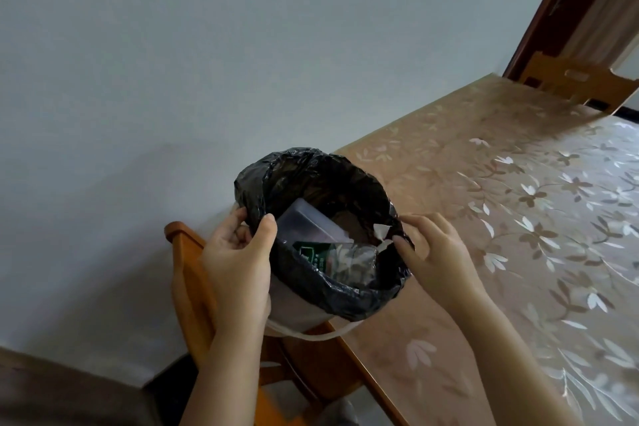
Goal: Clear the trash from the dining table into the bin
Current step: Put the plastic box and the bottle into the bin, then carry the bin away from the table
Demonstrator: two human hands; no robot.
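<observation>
At centre frame, I am gripping the bin (pixel 297 304) at the desk (pixel 501 218) edge: my left hand (pixel 238 259) is pinching the black liner (pixel 345 290) at its rim, my right hand (pixel 435 252) is resting half-curled on the opposite rim. Trash (pixel 332 252) is lying inside, including a clear container and a green-labelled wrapper.

The one head-worn camera looked steeply down, close over the bin (pixel 321 239) at the table (pixel 484 201) edge, tilted, the wall (pixel 173 62) behind.
</observation>
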